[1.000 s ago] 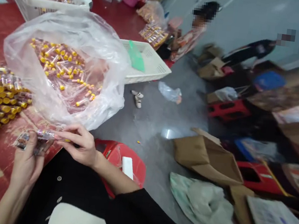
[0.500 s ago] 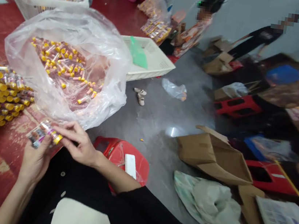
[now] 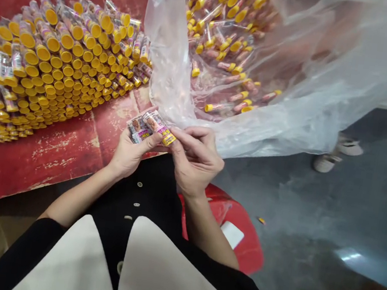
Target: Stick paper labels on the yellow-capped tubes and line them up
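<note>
My left hand holds a small printed label with a dark picture and purple lettering, its thumb lying across the front. Over it sits a second printed piece with a purple band and a yellow end; whether this is a flat label or a labelled tube I cannot tell. My right hand is closed, thumb and index finger pinching that yellow end. Just beyond my hands lies a large clear plastic bag, its mouth open, holding many yellow-capped clear tubes.
Stacked yellow-capped tubes form a big pile on the worn red table at left. A red stool with a white flat object on it stands to my right. Pale shoes lie on the grey floor.
My view has swung left and down, so the tube pile now shows more fully. Both hands still hold the printed pieces, and my right fingers have closed from a looser pose into a pinch.
</note>
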The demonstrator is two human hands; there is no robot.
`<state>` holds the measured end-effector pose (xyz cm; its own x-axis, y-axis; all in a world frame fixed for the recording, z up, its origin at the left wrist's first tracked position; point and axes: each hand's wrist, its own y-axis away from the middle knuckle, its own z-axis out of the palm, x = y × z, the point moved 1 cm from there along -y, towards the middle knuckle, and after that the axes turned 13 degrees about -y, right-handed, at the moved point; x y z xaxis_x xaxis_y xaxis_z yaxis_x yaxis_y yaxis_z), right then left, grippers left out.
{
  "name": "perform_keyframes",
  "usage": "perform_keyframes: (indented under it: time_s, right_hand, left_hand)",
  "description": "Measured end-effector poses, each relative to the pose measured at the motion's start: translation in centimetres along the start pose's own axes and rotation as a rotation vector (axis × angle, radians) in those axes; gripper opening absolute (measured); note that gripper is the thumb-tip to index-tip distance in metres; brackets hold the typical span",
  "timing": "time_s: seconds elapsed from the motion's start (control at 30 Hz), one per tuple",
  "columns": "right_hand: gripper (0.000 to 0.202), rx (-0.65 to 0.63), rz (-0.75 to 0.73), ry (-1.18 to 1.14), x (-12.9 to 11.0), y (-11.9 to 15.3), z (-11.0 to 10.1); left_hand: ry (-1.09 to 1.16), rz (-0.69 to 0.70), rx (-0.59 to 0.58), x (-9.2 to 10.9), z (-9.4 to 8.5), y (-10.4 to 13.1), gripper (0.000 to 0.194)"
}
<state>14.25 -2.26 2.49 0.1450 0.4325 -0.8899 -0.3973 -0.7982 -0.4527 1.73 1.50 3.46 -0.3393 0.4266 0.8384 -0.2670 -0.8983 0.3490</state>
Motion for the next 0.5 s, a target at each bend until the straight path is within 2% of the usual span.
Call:
perform_keyframes:
  time_s: [0.1, 0.33, 0.43, 0.5]
  right_hand:
    - [0.028, -0.022, 0.01, 0.024, 0.3, -0.3, 0.2]
    - [0.026, -0.045, 0.01, -0.021, 0.4, -0.5, 1.7]
    - [0.021, -0.075, 0.027, -0.063, 1.3, -2.4, 3.9]
    - [0.019, -0.097, -0.013, -0.105, 2.4, -5.2, 6.8]
  left_hand:
    - [-0.008, -0.001, 0.007, 0.1, -0.2, -0.3, 0.057]
    - [0.034, 0.016, 0.063, 0.5, -1.3, -0.6, 0.042]
    - [0.111, 0.048, 0.098, 1.3, -2.4, -0.9, 0.046]
    - [0.174, 0.091, 0.152, 2.0, -3.3, -1.2, 0.047]
